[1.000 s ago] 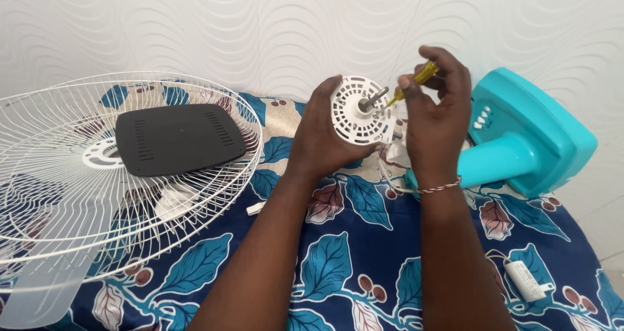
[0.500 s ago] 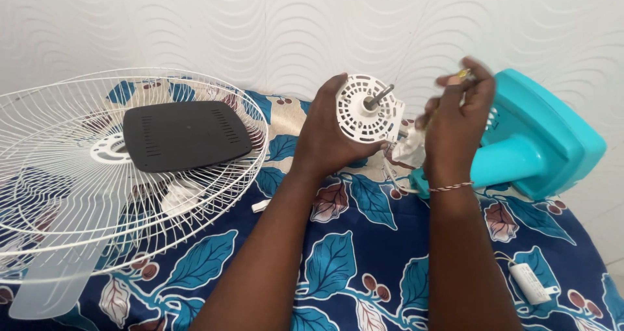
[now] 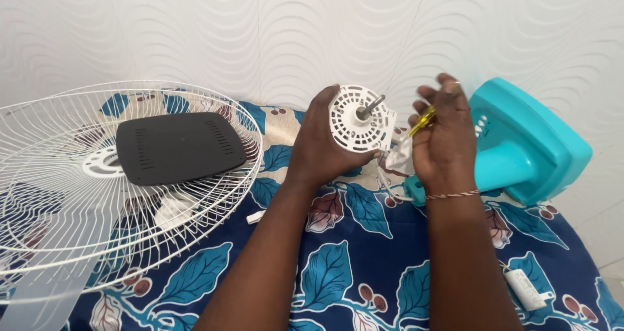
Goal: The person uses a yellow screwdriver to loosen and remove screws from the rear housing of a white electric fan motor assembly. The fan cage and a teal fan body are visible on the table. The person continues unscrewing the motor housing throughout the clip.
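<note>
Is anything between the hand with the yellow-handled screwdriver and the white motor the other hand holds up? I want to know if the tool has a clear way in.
Nothing visible does. The right hand with the screwdriver sits beside the motor held by the left hand; only open air separates them.

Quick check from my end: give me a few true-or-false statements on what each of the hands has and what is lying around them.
1. The left hand holds the white round motor housing with its metal shaft pointing up. True.
2. The right hand is empty. False: it holds a yellow-handled screwdriver.
3. A black flat cover lies on the white fan grille. True.
4. The teal fan base lies left of the grille. False: it lies at the right, behind the right hand.
5. A small white cylinder lies on the leaf-patterned cloth. True.
</note>
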